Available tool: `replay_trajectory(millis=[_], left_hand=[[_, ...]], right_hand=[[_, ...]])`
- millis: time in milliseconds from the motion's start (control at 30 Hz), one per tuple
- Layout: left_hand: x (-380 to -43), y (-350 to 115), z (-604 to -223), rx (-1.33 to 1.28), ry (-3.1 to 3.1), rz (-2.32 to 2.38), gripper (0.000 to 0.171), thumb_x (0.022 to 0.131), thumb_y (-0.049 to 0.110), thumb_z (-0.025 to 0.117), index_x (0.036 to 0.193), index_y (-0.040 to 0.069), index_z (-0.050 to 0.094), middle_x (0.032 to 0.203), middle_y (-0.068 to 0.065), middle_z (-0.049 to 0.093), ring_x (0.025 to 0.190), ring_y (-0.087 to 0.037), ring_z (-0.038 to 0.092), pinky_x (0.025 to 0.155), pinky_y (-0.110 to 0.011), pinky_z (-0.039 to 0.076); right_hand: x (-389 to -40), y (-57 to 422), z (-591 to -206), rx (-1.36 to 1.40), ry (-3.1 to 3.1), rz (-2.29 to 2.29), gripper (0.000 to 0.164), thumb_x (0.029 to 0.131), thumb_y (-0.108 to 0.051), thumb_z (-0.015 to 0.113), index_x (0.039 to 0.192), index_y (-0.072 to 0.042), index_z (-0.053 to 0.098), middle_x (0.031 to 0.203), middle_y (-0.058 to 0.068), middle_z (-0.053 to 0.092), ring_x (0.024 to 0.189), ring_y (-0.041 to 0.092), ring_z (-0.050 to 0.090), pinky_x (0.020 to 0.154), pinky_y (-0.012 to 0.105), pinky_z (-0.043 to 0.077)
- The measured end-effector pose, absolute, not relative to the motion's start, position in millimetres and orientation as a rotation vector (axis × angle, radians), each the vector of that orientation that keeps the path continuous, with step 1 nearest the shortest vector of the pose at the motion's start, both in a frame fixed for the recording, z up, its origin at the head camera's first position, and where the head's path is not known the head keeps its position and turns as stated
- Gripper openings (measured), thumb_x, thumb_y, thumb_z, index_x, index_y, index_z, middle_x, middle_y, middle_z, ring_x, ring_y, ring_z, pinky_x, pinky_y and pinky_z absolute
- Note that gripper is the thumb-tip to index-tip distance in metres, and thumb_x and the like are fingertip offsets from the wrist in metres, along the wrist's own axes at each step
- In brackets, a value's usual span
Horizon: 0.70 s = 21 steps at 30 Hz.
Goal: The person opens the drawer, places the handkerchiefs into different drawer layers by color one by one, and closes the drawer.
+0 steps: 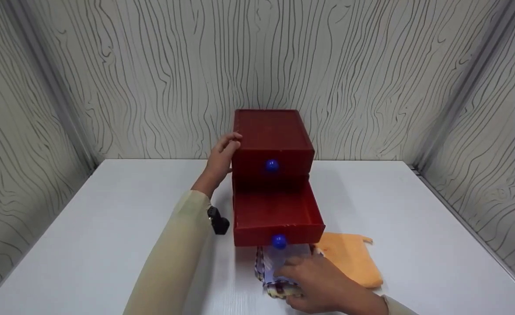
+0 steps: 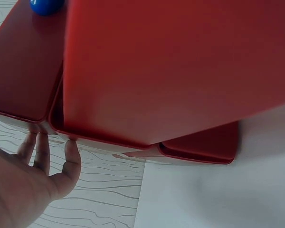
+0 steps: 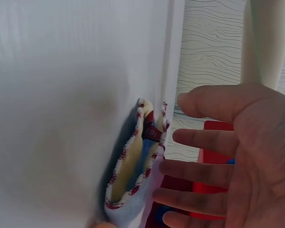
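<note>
Cloth (image 1: 269,264) by uncurled right hand (image 1: 316,282) seems folded, pale, check-edged; left hand (image 1: 221,157) rests relaxed.

The dark red tag (image 3: 153,133) on the cloth (image 3: 140,192) is unreadable.

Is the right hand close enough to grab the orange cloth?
Probably yes: the orange cloth lies just beside the right hand, and its outer part looks uncovered. The folded cloth is nearer the fingers, though.

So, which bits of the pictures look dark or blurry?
Head view: the open drawer is darkest inside, toward the back; left wrist view: that drawer's nearest edge is blurry; right wrist view: a soft grey shadow lies on the table beside the patterned cloth.
</note>
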<state>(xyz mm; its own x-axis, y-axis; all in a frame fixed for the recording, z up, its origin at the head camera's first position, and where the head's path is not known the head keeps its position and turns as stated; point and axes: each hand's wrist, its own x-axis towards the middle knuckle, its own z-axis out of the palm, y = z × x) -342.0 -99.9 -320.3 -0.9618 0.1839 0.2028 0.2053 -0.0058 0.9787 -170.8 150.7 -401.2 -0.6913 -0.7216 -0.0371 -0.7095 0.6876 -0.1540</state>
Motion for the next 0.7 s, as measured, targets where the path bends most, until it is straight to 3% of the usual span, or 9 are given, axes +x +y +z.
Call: replay_trajectory(millis=[333, 700], left_hand=[[-359.9, -97.9, -337.7, -0.399, -2.184, -2.121, 0.03, 0.101, 0.034, 0.043, 0.127, 0.022, 0.052, 0.145, -0.002, 0.039, 0.13, -0.024, 0.042, 0.099, -0.062, 0.04], [-357.0, -97.7, -334.6, -0.397, -2.158, -2.154, 0.03, 0.101, 0.03, 0.043, 0.127, 0.019, 0.052, 0.144, -0.003, 0.04, 0.13, -0.025, 0.042, 0.099, -0.063, 0.04]], right_hand=[[-176.4, 144.2, -407.9, -1.134, 2.8, -0.152, 0.043, 0.083, -0.035, 0.069, 0.125, -0.035, 0.06, 0.119, -0.013, 0.063, 0.106, 0.01, 0.057, 0.09, 0.042, 0.05], [-180.9, 136.0, -411.4, -0.996, 2.795, -0.054, 0.05, 0.084, -0.036, 0.068, 0.132, -0.039, 0.053, 0.131, -0.011, 0.058, 0.113, 0.02, 0.051, 0.096, 0.052, 0.045]])
